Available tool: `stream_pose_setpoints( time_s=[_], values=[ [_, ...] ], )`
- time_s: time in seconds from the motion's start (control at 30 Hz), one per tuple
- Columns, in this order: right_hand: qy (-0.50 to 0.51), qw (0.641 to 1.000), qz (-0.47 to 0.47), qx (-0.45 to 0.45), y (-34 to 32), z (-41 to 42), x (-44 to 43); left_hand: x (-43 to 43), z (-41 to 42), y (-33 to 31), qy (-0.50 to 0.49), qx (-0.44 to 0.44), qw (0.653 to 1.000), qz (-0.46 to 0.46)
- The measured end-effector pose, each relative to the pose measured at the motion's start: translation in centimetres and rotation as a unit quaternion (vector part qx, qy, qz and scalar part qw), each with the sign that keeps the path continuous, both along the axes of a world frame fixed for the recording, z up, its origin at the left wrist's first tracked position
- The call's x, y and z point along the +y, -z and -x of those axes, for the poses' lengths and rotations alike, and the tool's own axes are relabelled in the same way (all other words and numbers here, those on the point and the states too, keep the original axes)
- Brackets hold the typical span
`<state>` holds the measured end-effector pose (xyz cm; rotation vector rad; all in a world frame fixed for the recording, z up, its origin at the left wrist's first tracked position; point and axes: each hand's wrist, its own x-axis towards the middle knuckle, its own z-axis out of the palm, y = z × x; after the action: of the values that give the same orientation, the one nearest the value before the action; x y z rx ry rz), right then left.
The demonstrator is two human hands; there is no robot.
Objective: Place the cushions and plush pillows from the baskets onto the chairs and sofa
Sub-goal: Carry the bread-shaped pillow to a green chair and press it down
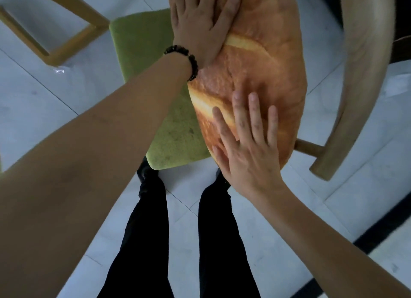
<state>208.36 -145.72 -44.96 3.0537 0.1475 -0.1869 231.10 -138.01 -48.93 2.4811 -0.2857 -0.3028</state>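
Note:
A long plush pillow (262, 60) printed like a loaf of bread lies along the right side of a chair's green seat (144, 60), leaning toward the curved wooden backrest (364, 75). My left hand (200, 28), with a dark bead bracelet at the wrist, presses flat on the pillow's far part with straight fingers. My right hand (249, 142) lies flat on the pillow's near end, fingers spread. Neither hand curls round the pillow.
A second wooden chair frame (55, 31) stands at the upper left. Pale floor tiles (289, 208) surround the chair, with a dark strip at the lower right. My legs in black trousers (178, 242) stand right before the seat's front edge.

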Motion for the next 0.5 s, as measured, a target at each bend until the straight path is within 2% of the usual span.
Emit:
stream_pose_setpoints(
  time_s=[0.1,0.23,0.37,0.43,0.5],
  values=[
    [0.039,0.999,0.014,-0.033,0.2,-2.1,-0.9,0.3,0.0,0.2,-0.004,-0.006,1.0,0.004],
    [0.068,0.997,0.044,0.001,2.3,-2.7,-1.9,0.2,0.3,0.3,0.017,-0.014,0.999,-0.023],
    [0.066,0.997,-0.029,-0.037,0.4,-2.8,-2.1,2.1,1.0,1.0,0.013,-0.033,0.998,0.047],
    [0.095,0.992,-0.059,-0.058,-1.0,-4.3,-2.2,3.3,3.7,1.9,-0.041,0.0,0.994,0.097],
    [0.097,0.993,-0.033,-0.065,-2.1,-7.8,-2.3,3.9,8.1,3.3,-0.083,0.079,0.987,0.111]
  ],
)
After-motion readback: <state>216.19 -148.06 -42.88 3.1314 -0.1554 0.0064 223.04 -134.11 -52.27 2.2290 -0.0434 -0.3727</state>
